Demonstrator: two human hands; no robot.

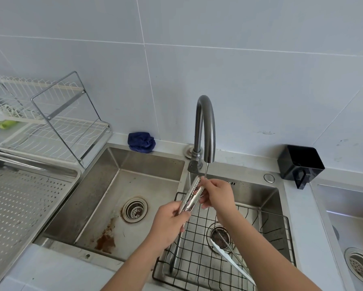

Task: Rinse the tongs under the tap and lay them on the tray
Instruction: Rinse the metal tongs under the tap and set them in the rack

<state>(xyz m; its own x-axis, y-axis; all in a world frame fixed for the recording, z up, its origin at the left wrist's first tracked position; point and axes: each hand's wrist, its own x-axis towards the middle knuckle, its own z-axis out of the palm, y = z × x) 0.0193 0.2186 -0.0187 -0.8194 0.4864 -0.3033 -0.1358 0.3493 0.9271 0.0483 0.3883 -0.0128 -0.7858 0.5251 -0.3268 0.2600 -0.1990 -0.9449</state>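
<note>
Steel tongs (190, 196) with toothed jaws point up toward the curved tap (205, 127), from which a thin stream of water (205, 170) runs. My left hand (168, 223) grips the tongs by the handle end. My right hand (216, 194) has its fingers on the toothed jaws, just under the stream. The perforated steel tray (18, 202) lies on the counter at the far left. A second pair of tongs (229, 250) lies on the black wire rack (199, 259) in the right sink basin.
The left sink basin (121, 198) has rust stains by its drain. A white dish rack (50, 122) stands behind the tray. A blue cloth (141, 141) sits on the sink's back ledge, a black container (300, 164) at the right.
</note>
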